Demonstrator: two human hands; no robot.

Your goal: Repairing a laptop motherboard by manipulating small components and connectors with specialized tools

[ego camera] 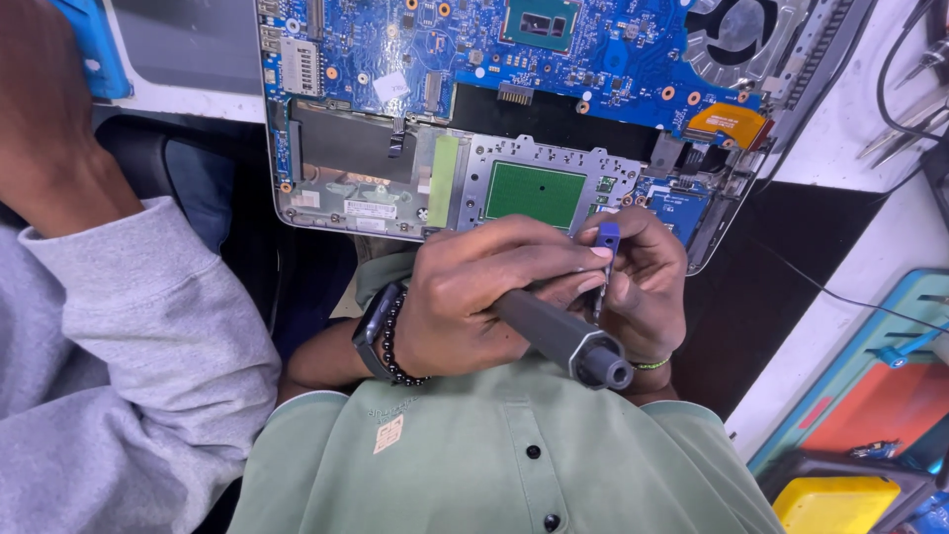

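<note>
An opened laptop chassis (326, 198) lies in front of me with its blue motherboard (395, 49), a fan (741, 30) and a green touchpad board (534, 193) exposed. Just below its near edge, my left hand (465, 297), wearing a watch and a bead bracelet, is closed around a thick grey screwdriver handle (559, 338) whose round end points toward me. My right hand (652, 272), with a green wristband, pinches a small blue-capped bit (608, 237) upright against the left hand's fingers. Both hands touch each other above my green shirt.
Another person's grey sleeve (119, 376) and hand (40, 109) fill the left side. Metal tweezers (905, 124) and black cables (830, 292) lie on the white bench at right. A teal and orange mat (870, 396) and a yellow tray (835, 504) sit at lower right.
</note>
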